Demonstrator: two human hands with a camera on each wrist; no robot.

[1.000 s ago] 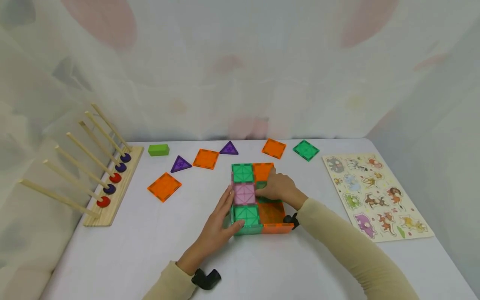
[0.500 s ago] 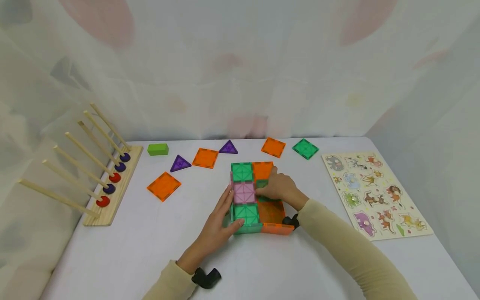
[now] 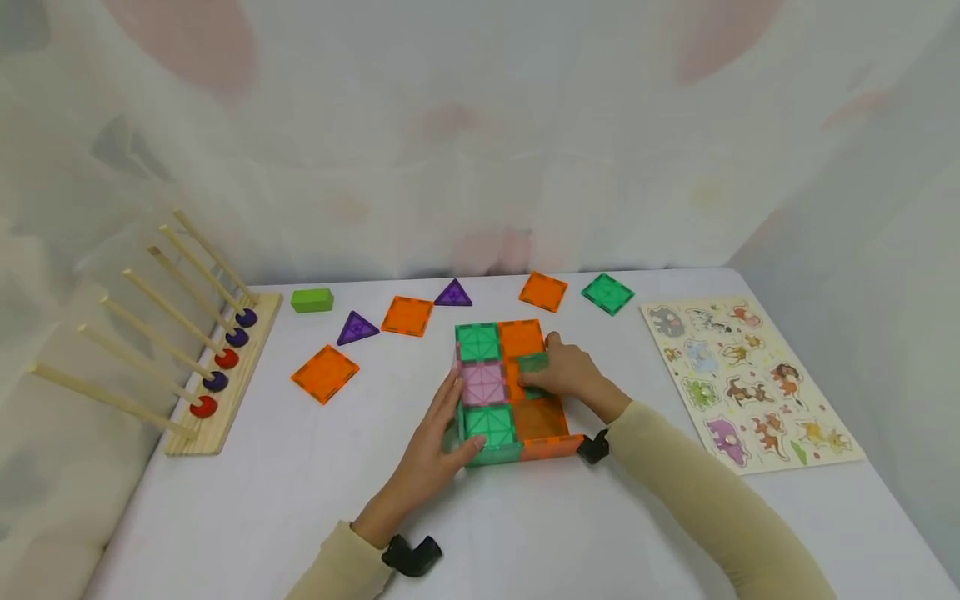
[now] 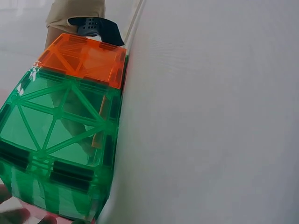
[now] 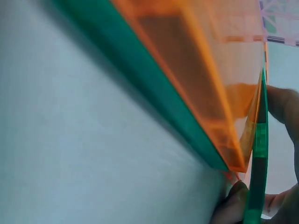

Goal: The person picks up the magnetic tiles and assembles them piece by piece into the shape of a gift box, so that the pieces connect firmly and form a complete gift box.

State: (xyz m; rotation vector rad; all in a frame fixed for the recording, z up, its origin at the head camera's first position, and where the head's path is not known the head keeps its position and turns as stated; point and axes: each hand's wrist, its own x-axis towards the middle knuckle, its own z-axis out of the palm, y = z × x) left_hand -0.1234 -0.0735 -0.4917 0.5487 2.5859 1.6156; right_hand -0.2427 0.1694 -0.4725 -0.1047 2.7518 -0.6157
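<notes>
A low box of see-through magnetic tiles (image 3: 483,383) stands mid-table, its left column green, pink and green on top, with orange tiles on the right. My left hand (image 3: 429,450) rests along the box's left side, fingers straight and thumb at the front corner. My right hand (image 3: 568,372) pinches a green magnetic tile (image 3: 533,364) at the right column; the right wrist view shows this tile (image 5: 259,154) edge-on between thumb and fingers, beside an orange tile. In the left wrist view, a green tile (image 4: 56,116) and an orange tile (image 4: 84,58) show close up, fingertips below.
Loose orange tiles (image 3: 326,373), purple triangles (image 3: 357,327) and a green tile (image 3: 607,293) lie behind and left of the box. A wooden peg stand (image 3: 251,367) with discs is at left, near a green block (image 3: 312,300). An animal puzzle board (image 3: 750,387) lies at right.
My right hand has drawn slightly right with the green tile, now tilted, baring orange beside the pink tile. My left hand stays against the box. The view has shifted slightly.
</notes>
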